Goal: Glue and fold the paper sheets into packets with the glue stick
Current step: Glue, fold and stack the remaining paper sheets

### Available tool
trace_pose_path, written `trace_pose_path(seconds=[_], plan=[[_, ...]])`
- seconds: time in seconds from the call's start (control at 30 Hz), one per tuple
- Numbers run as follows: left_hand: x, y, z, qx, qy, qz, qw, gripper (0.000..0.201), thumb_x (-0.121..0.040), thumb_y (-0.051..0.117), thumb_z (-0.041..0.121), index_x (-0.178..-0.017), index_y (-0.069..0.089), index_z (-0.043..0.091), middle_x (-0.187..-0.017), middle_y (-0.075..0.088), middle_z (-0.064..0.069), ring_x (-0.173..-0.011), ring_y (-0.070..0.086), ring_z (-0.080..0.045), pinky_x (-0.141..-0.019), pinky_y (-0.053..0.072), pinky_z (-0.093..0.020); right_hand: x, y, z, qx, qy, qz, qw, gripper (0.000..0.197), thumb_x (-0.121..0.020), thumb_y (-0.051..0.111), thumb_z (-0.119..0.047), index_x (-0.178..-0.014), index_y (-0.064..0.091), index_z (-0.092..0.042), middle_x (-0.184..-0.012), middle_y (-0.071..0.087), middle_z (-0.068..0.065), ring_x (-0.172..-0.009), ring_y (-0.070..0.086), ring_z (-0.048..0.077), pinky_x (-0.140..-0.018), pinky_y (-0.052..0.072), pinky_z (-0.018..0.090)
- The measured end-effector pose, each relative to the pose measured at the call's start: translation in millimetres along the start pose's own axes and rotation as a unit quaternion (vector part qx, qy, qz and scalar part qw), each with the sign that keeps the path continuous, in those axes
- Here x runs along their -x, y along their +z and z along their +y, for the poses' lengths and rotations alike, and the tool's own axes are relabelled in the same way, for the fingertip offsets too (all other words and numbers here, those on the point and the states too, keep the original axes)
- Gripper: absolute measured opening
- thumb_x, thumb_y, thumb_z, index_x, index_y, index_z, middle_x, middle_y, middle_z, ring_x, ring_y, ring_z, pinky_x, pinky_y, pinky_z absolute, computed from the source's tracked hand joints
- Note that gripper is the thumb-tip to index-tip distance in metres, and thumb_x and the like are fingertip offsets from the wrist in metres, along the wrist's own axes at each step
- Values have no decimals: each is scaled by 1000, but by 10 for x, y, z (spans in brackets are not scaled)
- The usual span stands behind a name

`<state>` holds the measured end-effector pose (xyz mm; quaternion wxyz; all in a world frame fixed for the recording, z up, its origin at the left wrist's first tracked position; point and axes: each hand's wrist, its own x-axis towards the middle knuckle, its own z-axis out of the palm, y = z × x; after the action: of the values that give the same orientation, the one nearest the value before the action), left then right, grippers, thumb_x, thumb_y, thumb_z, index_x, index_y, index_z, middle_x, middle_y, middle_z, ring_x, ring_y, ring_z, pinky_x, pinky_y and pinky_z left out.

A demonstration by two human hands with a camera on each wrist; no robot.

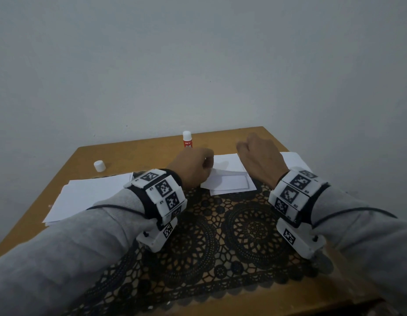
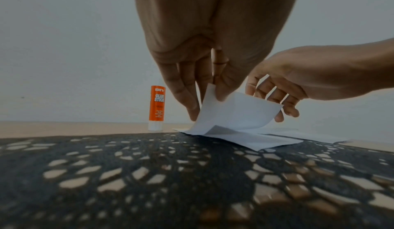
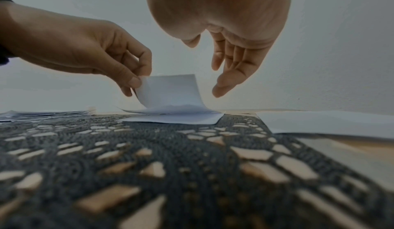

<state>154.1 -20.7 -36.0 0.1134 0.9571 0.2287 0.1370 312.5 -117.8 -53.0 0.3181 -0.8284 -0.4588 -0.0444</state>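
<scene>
A sheet (image 2: 234, 114) lies at the mat's (image 1: 220, 236) far edge, one flap lifted, pinched by the left hand (image 1: 193, 167). The right hand (image 1: 261, 156) hovers beside it, fingers relaxed, holding nothing. The glue stick (image 1: 187, 139) stands behind, uncapped.

We see white paper sheets (image 1: 88, 197) at nine o'clock; an orange glue stick (image 2: 157, 104) with white lettering and base; a black lace mat (image 1: 220, 242) of round openwork rosettes at six o'clock; an ochre-brown worktop (image 1: 138, 153); grey sleeves (image 1: 61, 252).
</scene>
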Motion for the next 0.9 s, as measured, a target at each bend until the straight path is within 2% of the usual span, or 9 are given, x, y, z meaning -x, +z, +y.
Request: trace_pose_path(seconds=[0.17,0.27,0.33,0.43,0.57,0.63,0.7,0.8,0.9], plan=[[98,-178,-93,38,-6,69,997,20,-82,50,-2,-82,61,14,-78,59,5,-73,52,-13,-56,32,-6,13,-15,-22,4,-12,14,1000,43,-102,29,-46,-87,47,-9,-78,55,7,-74,52,27,-63,37,35],[232,-338,-134,68,-9,101,992,15,-78,56,0,-80,62,13,-83,67,3,-76,59,-12,-65,44,-17,11,-10,-20,-7,-19,4,1000,42,-102,31,-44,-88,48,-8,-73,53,5,-71,51,25,-61,37,35],[336,-422,-189,83,-24,107,990,12,-78,60,1,-80,63,12,-82,67,3,-75,60,-11,-67,44,-16,21,-1,-22,-18,-32,-28,999,39,-101,34,-42,-87,48,-9,-75,54,5,-73,52,25,-63,40,36],[468,-443,-265,82,-50,82,992,8,-79,62,4,-81,61,11,-81,66,-1,-77,60,-18,-68,45,-26,69,2,-61,-40,-45,-93,994,36,-99,40,-40,-83,47,-9,-79,59,7,-74,54,26,-69,46,42],[517,-256,-234,84,-67,52,993,15,-81,63,8,-78,56,22,-79,60,8,-74,55,-10,-62,37,-16,74,-22,-63,-22,-42,-60,997,33,-101,39,-35,-75,40,-14,-74,56,5,-70,51,23,-64,41,38],[478,-161,-163,87,-67,54,993,12,-83,61,9,-82,56,20,-82,59,9,-74,52,-7,-60,34,-10,64,-32,-71,-10,-35,-34,999,31,-100,39,-32,-75,40,-13,-72,52,4,-68,48,22,-63,40,38],[403,-84,-76,82,-62,66,993,7,-86,59,7,-87,58,14,-86,57,8,-77,50,-8,-60,33,-8,54,-47,-70,-14,-23,-3,1000,28,-99,38,-27,-77,43,-10,-71,52,4,-67,47,21,-62,39,38],[267,-14,33,62,-67,66,994,6,-89,56,7,-87,54,12,-91,56,4,-83,50,-13,-71,35,-15,46,-60,-53,-20,-14,23,999,25,-99,37,-21,-79,44,-8,-68,51,5,-64,46,21,-58,36,35],[141,6,71,50,-93,49,993,6,-90,55,10,-87,50,12,-96,62,-5,-87,52,-19,-72,37,-24,29,-43,-28,-5,-2,13,1000,20,-99,37,-14,-80,41,-7,-68,48,4,-66,46,23,-52,29,32]])
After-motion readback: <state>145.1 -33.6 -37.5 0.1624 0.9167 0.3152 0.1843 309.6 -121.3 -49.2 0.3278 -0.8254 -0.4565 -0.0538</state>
